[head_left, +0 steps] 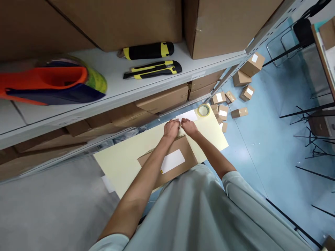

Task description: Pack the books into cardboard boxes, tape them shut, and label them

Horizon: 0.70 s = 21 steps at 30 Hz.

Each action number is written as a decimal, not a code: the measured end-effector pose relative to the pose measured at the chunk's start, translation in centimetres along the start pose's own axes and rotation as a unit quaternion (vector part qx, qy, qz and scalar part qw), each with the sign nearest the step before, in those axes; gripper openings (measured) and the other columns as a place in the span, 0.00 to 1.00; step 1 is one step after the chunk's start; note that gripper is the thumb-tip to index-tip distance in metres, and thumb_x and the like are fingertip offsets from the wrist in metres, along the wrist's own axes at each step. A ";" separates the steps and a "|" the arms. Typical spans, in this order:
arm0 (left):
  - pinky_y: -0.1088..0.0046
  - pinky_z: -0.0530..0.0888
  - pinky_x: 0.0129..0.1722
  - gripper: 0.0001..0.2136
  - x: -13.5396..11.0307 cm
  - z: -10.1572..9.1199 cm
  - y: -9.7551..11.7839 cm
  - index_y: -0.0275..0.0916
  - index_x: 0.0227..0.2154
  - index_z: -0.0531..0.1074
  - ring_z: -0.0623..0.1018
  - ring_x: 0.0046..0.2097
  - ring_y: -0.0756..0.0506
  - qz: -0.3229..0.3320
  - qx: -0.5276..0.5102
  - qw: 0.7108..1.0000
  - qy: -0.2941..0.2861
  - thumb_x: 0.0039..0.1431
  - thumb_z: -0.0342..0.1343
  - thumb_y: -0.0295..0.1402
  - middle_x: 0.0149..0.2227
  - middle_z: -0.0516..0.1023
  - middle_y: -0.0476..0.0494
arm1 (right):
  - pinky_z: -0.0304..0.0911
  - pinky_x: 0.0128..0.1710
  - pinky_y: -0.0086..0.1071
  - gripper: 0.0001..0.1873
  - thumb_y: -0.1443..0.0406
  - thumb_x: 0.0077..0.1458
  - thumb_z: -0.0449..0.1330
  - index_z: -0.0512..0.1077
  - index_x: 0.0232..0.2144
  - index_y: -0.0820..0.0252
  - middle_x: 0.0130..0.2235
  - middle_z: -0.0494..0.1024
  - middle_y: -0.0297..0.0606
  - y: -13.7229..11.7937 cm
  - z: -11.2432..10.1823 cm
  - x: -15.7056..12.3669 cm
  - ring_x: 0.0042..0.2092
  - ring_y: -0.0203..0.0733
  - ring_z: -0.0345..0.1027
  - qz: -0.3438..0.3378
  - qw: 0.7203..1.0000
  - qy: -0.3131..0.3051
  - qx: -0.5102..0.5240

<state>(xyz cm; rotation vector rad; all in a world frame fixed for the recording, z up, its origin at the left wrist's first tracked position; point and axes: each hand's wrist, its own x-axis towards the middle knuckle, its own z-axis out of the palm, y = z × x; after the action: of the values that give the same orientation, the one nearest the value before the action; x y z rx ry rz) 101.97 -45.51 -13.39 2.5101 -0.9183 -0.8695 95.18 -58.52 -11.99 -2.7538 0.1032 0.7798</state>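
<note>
The fingers of the left hand [171,129] and right hand [190,128] are brought together just past the far edge of a cardboard box [181,144]; whether anything is pinched between the fingertips cannot be told. The box is set on a pale yellow table [115,170], at its near side and close to the shirt, presumably so that it can be reached with both forearms extended. Its white label [173,161] is left uncovered, facing up. Beyond the hands, a white sheet [192,115] is laid flat, and beside it a roll of tape [204,115] is placed, probably to be kept handy without crowding the box. On the shelf [111,66] above, two cutters [148,51] and an orange-and-blue tape dispenser [62,96] are rested near the front, likely for easy reach. Small cartons [246,92] are scattered on the floor.
</note>
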 end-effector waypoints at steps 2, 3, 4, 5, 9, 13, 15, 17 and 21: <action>0.58 0.73 0.64 0.19 0.2 0.1 -0.3 0.45 0.49 0.85 0.77 0.66 0.34 -0.010 -0.008 1.000 0.001 0.59 0.59 0.22 0.67 0.80 0.44 | 0.73 0.60 0.37 0.20 0.75 0.74 0.51 0.77 0.60 0.68 0.62 0.76 0.57 0.1 -0.2 0.2 0.62 0.50 0.73 0.000 1.000 -0.004 -0.001; 0.58 0.73 0.64 0.19 0.2 0.2 -0.4 0.45 0.49 0.85 0.77 0.66 0.34 -0.013 -0.008 1.000 0.004 0.59 0.59 0.22 0.68 0.79 0.45 | 0.74 0.59 0.37 0.20 0.75 0.74 0.51 0.77 0.60 0.68 0.62 0.76 0.57 0.1 -0.3 0.3 0.62 0.50 0.73 0.000 1.000 -0.007 -0.003; 0.57 0.73 0.64 0.19 0.2 0.4 -0.5 0.45 0.50 0.85 0.77 0.66 0.34 -0.014 -0.007 1.000 0.005 0.59 0.59 0.23 0.68 0.79 0.46 | 0.74 0.59 0.37 0.20 0.74 0.74 0.51 0.77 0.59 0.68 0.61 0.76 0.57 0.1 -0.4 0.3 0.62 0.51 0.73 0.000 1.000 -0.010 -0.004; 0.56 0.73 0.65 0.20 0.2 0.5 -0.7 0.45 0.51 0.85 0.77 0.66 0.34 -0.013 -0.005 1.000 0.007 0.59 0.60 0.23 0.68 0.79 0.45 | 0.74 0.59 0.37 0.20 0.74 0.75 0.51 0.77 0.59 0.68 0.61 0.77 0.57 0.1 -0.6 0.4 0.62 0.51 0.73 -0.001 1.000 -0.013 -0.006; 0.55 0.74 0.65 0.21 0.3 0.7 -1.1 0.43 0.53 0.84 0.77 0.66 0.33 -0.007 -0.016 1.000 0.011 0.59 0.60 0.23 0.68 0.79 0.44 | 0.74 0.58 0.38 0.21 0.76 0.74 0.49 0.76 0.60 0.68 0.61 0.76 0.57 0.2 -0.8 0.2 0.62 0.51 0.73 -0.009 1.000 -0.020 -0.019; 0.54 0.73 0.67 0.21 0.4 0.6 -1.2 0.41 0.54 0.84 0.77 0.67 0.33 -0.004 -0.048 0.999 0.016 0.59 0.59 0.24 0.67 0.79 0.42 | 0.74 0.57 0.39 0.23 0.77 0.74 0.47 0.76 0.61 0.69 0.61 0.76 0.57 0.5 -0.5 0.1 0.61 0.52 0.73 -0.029 0.999 -0.016 -0.040; 0.56 0.72 0.67 0.21 0.3 0.6 -1.3 0.42 0.55 0.83 0.77 0.67 0.33 -0.003 -0.064 0.998 0.018 0.60 0.60 0.25 0.68 0.79 0.42 | 0.74 0.57 0.39 0.22 0.77 0.74 0.48 0.75 0.61 0.70 0.62 0.75 0.58 0.5 -0.2 0.1 0.62 0.52 0.73 -0.036 0.998 -0.006 -0.044; 0.58 0.71 0.69 0.22 0.1 0.6 -1.6 0.44 0.57 0.83 0.77 0.68 0.35 0.002 -0.083 0.996 0.021 0.61 0.60 0.26 0.68 0.78 0.43 | 0.73 0.58 0.39 0.21 0.76 0.73 0.49 0.75 0.60 0.71 0.61 0.76 0.59 0.6 0.0 0.3 0.61 0.52 0.73 -0.042 0.998 -0.001 -0.051; 0.57 0.68 0.73 0.24 -0.9 0.9 -2.2 0.42 0.61 0.81 0.76 0.69 0.35 -0.005 -0.117 0.992 0.041 0.62 0.59 0.26 0.68 0.78 0.40 | 0.74 0.55 0.40 0.20 0.76 0.73 0.50 0.77 0.58 0.72 0.60 0.76 0.59 0.8 -0.2 0.4 0.59 0.53 0.75 -0.062 0.995 -0.010 -0.072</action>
<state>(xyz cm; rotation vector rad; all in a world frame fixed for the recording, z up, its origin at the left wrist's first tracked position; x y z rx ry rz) 101.88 -43.35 -14.81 2.3324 -0.7315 -0.8198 95.53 -59.29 -12.26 -2.8522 -0.1326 0.8099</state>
